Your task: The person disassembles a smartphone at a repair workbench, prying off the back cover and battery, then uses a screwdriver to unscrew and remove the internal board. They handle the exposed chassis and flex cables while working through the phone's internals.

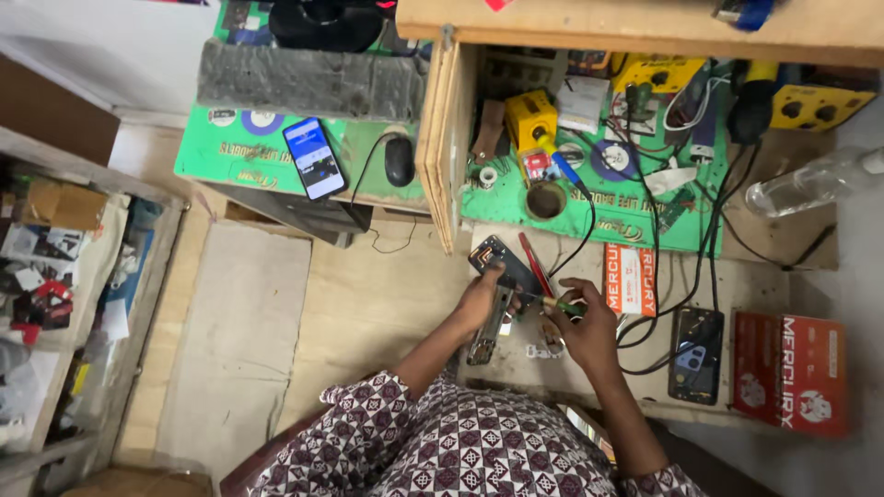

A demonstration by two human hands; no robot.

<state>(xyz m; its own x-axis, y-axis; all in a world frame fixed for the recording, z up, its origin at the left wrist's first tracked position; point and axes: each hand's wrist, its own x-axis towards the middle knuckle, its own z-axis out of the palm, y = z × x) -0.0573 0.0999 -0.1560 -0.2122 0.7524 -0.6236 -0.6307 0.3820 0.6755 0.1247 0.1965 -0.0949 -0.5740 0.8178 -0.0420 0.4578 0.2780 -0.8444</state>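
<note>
Item: opened phone, dark, lying on the pale workbench, one slab angled up toward the green mat, a silvery frame part trailing down toward me. It sits directly under my left hand, just left of my right hand.

Left hand: fingers curled down over the phone's middle, pressing it to the bench; forearm runs in from my patterned sleeve.

Right hand: closed around a green-handled screwdriver, tip aimed at the phone; wrist bent inward.

Beside the phone, right: red tweezers, then a red-and-white box.

Further right of the phone: a second dark phone face up, a larger red box.

Above the phone: yellow tool and black cables on the mat.

Far left of the phone: a lit smartphone.
</note>
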